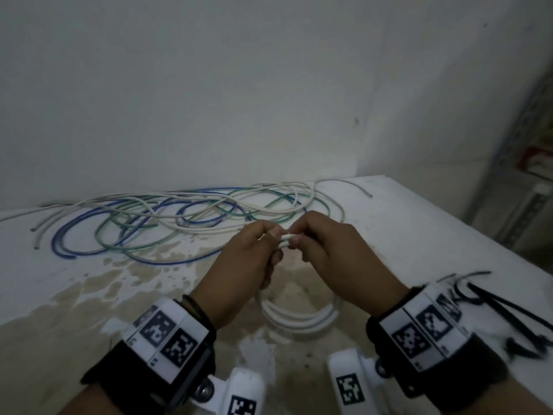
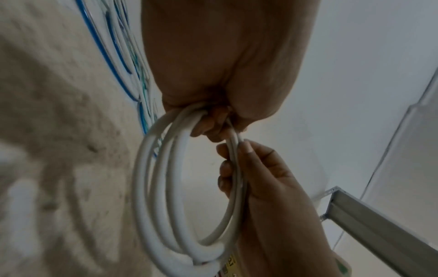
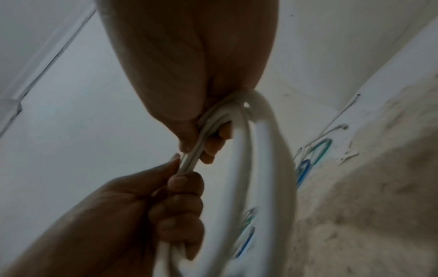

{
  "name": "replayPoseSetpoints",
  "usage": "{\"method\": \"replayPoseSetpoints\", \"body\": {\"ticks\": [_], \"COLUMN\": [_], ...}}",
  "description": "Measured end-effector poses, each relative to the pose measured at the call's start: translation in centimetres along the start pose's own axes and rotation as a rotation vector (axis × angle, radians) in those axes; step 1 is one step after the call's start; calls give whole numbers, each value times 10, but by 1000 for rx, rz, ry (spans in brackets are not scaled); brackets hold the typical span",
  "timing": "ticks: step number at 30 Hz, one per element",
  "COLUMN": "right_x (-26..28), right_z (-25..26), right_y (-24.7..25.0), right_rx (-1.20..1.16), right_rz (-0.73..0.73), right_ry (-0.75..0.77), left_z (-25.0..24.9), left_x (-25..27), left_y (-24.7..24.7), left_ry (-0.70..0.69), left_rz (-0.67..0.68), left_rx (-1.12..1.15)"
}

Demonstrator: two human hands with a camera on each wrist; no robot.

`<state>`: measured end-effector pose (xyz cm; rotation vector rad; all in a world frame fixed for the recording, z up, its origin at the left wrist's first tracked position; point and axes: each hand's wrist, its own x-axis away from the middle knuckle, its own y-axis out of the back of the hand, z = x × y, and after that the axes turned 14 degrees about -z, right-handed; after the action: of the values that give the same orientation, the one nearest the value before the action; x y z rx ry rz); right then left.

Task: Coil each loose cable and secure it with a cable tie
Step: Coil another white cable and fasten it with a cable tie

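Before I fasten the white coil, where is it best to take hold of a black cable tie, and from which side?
Probably with the right hand, since the black cable ties lie on the table just right of that wrist. Pinch one strap near its middle from above: they are thin, flat and overlapping. Which end carries the head is blurred. The left hand already grips the bunched top of the white coil.

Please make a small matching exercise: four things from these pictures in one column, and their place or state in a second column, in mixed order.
Things:
1. white cable coil
2. black cable ties
3. loose cables
4. metal shelf

Places or states:
A. lying tangled near the wall
B. held by both hands
C. on the table by the right wrist
D. standing right of the table

Pairs: 1-B, 2-C, 3-A, 4-D
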<state>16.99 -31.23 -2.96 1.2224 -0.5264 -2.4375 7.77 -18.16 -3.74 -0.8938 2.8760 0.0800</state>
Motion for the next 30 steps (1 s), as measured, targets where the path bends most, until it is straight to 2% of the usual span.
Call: {"method": "replayPoseSetpoints", "body": {"ticks": [3, 6, 9, 12, 15, 20, 25, 30], "right_x": [2, 6, 10, 9, 10, 21, 36, 37], "right_z": [-6, -11, -13, -19, -28, -38, -49, -66], "right_y": [8, 19, 34, 64, 105, 143, 130, 116], "right_rx": [-20, -35, 16, 178, 295, 539, 757, 868], "right_rz": [-26, 42, 129, 43, -34, 115, 378, 408], "right_ry": [-197, -349, -369, -338, -409, -584, -623, -687], "left_z": [10, 19, 28, 33, 34, 39, 42, 45], "left_x": [3, 7, 10, 11, 10, 9, 11, 11], "left_y": [-15, -27, -34, -35, -31, -28, -27, -23], "left_ry": [27, 81, 139, 215, 272, 302, 308, 318], "left_rz": [-36, -39, -22, -30, -60, -94, -105, -104], "left_rx": [43, 52, 89, 178, 278, 370, 411, 443]}}
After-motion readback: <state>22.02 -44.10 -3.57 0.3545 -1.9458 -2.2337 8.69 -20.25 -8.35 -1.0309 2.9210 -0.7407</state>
